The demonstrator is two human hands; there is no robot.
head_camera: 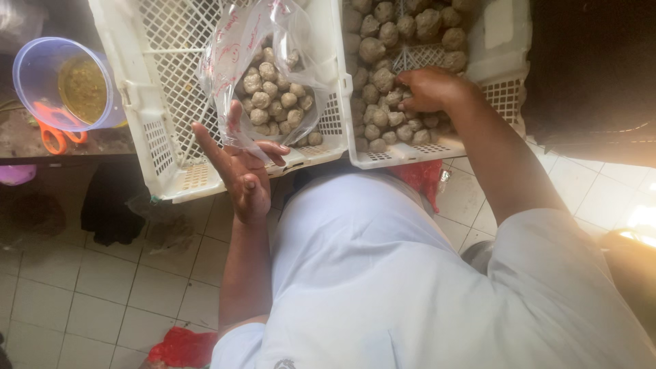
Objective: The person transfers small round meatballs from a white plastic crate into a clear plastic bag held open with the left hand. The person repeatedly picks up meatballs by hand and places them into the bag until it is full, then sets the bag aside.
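In the right crate (502,96), the right hand (427,89) clenches a few meatballs (383,116). The left hand (242,171) pinches the clear bag (236,48), which sits in the left crate (160,89). Keeping the bag's mouth wide and lifting small handfuls should avoid spills.

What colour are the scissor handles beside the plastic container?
Orange, on the scissors in the head view.
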